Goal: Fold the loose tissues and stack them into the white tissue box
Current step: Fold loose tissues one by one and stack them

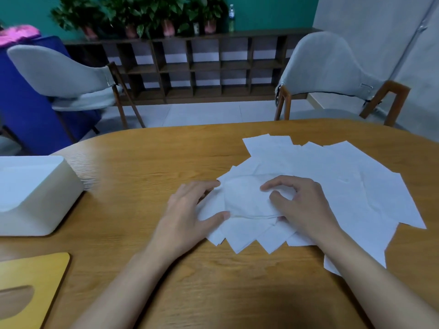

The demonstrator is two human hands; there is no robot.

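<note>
Room: green wall at 12 o'clock, with a dark wooden shelf (204,67) carrying potted plants (147,13); one pale chair (59,72) at 10 o'clock, another pale chair (327,67) at 2 o'clock.
Tabletop: the wooden tabletop (147,162) fills the lower half of the view.
Loose tissues: the loose tissues (332,176) lie as a wide, overlapping white spread from the centre out toward 3 o'clock, flat on the wood.
White tissue box: the white tissue box (47,198) sits at 9 o'clock, well apart from the spread, its top open.
Yellow lid: a yellow lid (40,276) with an oval slot lies flat at 8 o'clock, near the box.
Hands: the left hand (187,210) has straight fingers and its thumb resting on the left side of the top tissue. The right hand (301,205) has curled fingers, tips down on the same sheet; I cannot tell whether they pinch it.
Top tissue: the top tissue (247,198) lies between the hands, on the pile's 9 o'clock end.
</note>
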